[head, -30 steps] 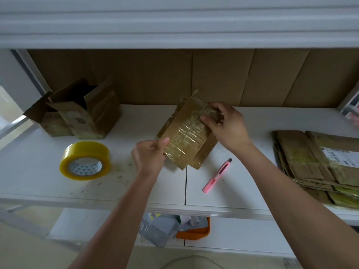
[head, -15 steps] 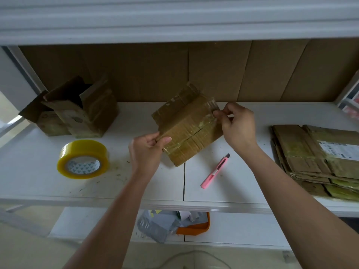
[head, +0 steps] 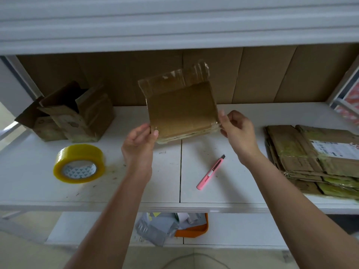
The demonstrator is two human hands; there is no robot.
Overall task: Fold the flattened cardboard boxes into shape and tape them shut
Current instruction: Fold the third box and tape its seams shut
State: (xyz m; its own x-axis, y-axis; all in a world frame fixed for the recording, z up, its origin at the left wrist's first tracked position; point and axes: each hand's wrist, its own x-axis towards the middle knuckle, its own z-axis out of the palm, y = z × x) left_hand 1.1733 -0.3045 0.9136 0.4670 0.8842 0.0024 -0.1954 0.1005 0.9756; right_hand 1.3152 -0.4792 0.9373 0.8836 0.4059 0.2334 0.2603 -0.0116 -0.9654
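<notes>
I hold a flattened brown cardboard box upright above the white shelf, its plain face toward me and a tape-covered flap sticking up at the top. My left hand pinches its lower left corner. My right hand pinches its lower right corner. A yellow roll of packing tape lies on the shelf to the left. A pink utility knife lies on the shelf below my right hand.
An opened-up cardboard box stands at the back left beside another one. A stack of flattened boxes lies at the right. Brown cardboard lines the back wall. On a lower shelf sits an orange tray with grey bags.
The box has been turned from a tilted, taped face to an upright plain face. Both hands have shifted to its bottom corners, and the box sits higher.
</notes>
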